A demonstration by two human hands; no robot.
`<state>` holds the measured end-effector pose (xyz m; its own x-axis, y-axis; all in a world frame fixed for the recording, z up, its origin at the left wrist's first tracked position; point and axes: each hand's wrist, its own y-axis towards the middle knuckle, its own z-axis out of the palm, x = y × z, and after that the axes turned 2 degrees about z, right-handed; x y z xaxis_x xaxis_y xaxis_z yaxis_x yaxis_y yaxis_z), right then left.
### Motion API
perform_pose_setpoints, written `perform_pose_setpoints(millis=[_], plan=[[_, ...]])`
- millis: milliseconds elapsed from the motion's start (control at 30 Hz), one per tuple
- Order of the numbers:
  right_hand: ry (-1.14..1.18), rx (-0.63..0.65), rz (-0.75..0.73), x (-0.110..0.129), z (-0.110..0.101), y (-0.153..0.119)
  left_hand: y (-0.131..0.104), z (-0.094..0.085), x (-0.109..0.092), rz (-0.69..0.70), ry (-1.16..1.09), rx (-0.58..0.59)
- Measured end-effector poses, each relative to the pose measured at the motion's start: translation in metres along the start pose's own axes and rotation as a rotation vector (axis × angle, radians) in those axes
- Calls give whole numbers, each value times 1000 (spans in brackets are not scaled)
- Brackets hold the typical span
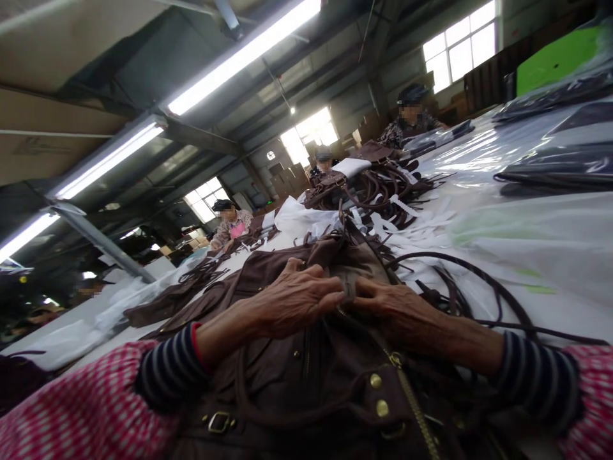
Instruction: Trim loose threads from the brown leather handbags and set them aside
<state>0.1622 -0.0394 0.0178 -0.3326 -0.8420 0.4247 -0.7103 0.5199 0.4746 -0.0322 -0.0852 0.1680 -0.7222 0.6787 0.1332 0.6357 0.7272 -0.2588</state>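
Note:
A dark brown handbag [278, 383] with brass studs, a buckle and a strap handle lies in front of me. Its zipper [412, 396] is open along the right side, with grey-brown lining [352, 271] showing at the mouth. My left hand [299, 297] is closed on the bag's edge, its fingers bent over the brown material. Close beside it, my right hand [395, 306] pinches the lining, and its fingertips are partly hidden in the fold. The two hands are almost touching at the opening.
Brown straps and bags [378, 185] with white paper strips are piled beyond. Clear plastic film [536, 223] and packed dark items [560, 169] lie to the right. Several people, one a co-worker [232, 223] in pink, sit along the table.

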Motion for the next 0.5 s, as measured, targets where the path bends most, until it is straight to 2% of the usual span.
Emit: perform_pose_setpoints(millis=[133,233,367,500], plan=[[-28,43,3,-3,1,-2,13,-2,6,19,57,77],[1,20,-15,-5,4,-4,16,1,3,59,178,116],[-38,-34,-64,-4,8,-3,8,8,-2,23,285,24],[-83,-11,-94,-2,8,1,-1,16,5,25,244,-45]])
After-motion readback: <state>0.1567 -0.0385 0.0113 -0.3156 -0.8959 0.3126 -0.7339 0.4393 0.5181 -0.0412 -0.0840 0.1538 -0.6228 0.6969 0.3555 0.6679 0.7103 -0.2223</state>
